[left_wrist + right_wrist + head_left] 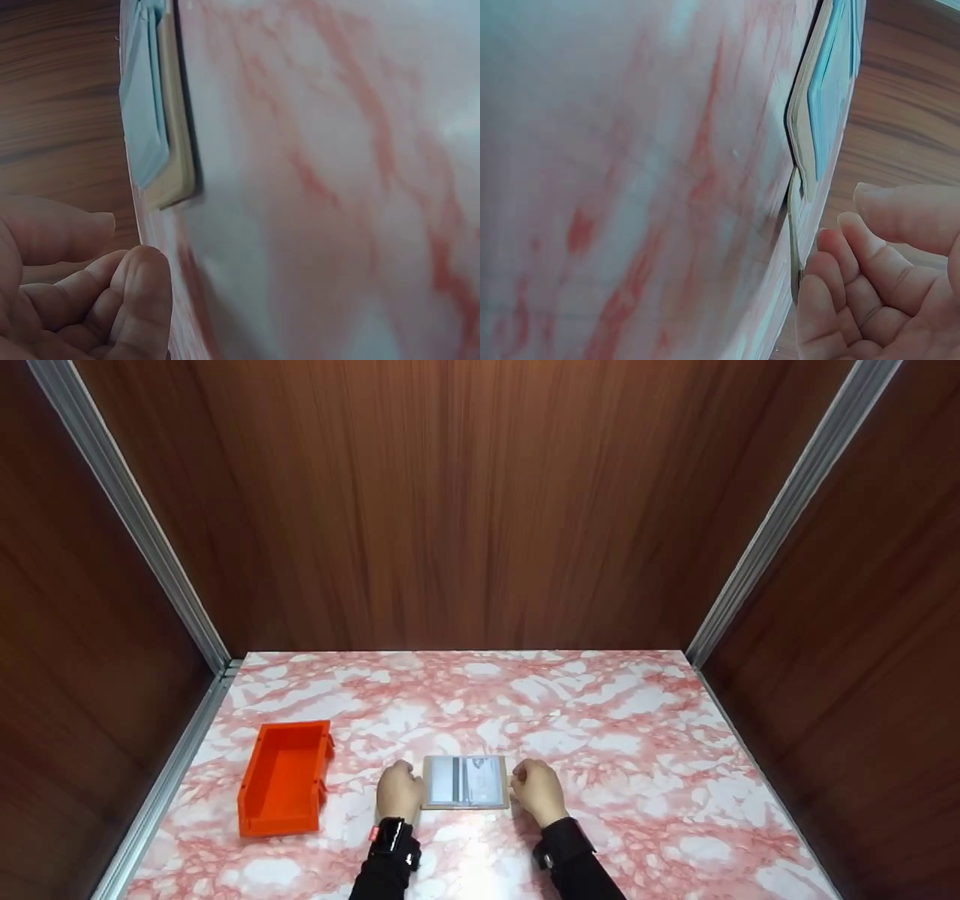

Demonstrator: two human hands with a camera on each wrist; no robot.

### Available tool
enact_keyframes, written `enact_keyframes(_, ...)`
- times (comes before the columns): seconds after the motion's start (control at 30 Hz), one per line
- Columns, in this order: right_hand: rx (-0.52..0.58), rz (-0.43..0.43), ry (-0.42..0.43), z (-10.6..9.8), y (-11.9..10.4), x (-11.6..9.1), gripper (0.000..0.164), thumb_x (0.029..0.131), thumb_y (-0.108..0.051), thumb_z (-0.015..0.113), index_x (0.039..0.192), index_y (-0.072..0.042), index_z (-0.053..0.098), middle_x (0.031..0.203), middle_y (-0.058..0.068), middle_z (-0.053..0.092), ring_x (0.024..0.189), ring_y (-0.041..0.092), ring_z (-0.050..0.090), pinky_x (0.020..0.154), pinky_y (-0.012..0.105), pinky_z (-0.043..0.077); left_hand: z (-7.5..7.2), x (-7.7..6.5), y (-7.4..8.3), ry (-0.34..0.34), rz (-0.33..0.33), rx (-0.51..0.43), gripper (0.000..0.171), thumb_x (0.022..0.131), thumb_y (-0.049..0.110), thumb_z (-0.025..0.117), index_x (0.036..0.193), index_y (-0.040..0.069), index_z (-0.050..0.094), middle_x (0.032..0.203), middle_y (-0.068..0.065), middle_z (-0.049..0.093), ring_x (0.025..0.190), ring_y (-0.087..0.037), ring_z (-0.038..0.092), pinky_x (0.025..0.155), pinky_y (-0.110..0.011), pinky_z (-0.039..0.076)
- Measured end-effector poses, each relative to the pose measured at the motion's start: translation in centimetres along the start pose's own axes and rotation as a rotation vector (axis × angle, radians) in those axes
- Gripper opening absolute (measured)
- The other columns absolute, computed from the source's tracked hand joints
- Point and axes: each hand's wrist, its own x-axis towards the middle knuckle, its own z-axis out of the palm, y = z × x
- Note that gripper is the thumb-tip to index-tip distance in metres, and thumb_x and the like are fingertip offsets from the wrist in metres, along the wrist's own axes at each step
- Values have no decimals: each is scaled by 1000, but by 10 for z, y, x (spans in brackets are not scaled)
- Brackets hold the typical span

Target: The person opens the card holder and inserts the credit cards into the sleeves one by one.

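An opened card holder (465, 782) with tan covers and clear plastic sleeves lies flat on the table between the two hands. My left hand (400, 790) rests just beside its left edge, fingers loosely bent and nothing between them. In the left wrist view, a gap separates the thumb (67, 231) from the fingers, close to the tan cover's corner (180, 180). On the other side, my right hand (538, 789) is by the right edge, fingers loosely curled and thumb apart. A thin strap (795, 232) sticks out from the cover and reaches the right fingertips.
An orange open-front bin (283, 780) stands on the table to the left. The red-and-white marbled tabletop (600, 720) is bounded by brown wood-grain panels (465, 510) at the back and both sides, with metal posts (795, 502) at the corners.
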Motion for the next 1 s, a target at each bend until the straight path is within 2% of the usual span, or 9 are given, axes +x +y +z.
enact_keyframes(0.17,-20,-14,-14,2,-2,-1,8,78,-1,72,80,-3,64,74,4,56,69,25,57,67,40,49,1,-2,-3,-6,11,27,16,76,-1,67,89,-10,67,83,-25,67,81,-44,65,74,-53,51)
enact_keyframes(0.5,-20,51,-132,5,0,-2,10,77,-3,72,83,-4,64,76,4,55,71,24,56,69,40,48,1,-3,0,-72,-16,21,16,78,1,68,89,-10,67,85,-24,68,82,-43,66,75,-52,51)
enact_keyframes(0.63,-12,57,-159,5,0,-1,10,78,-2,73,85,-3,65,76,5,56,71,24,56,69,40,48,0,-3,1,-77,-17,25,15,78,2,68,88,-9,67,84,-23,68,81,-43,66,74,-52,51)
enact_keyframes(0.8,-7,71,-178,5,-1,0,12,79,-2,74,87,-1,66,76,5,57,71,23,56,70,40,48,-2,-4,3,-84,-21,31,13,78,1,68,86,-9,67,83,-23,68,81,-43,65,74,-52,51)
enact_keyframes(1.0,7,68,-192,6,1,1,11,79,-1,74,88,0,67,77,5,62,73,24,60,71,40,50,0,-3,4,-131,-52,39,12,80,2,64,86,-7,67,85,-21,68,82,-41,65,75,-50,50)
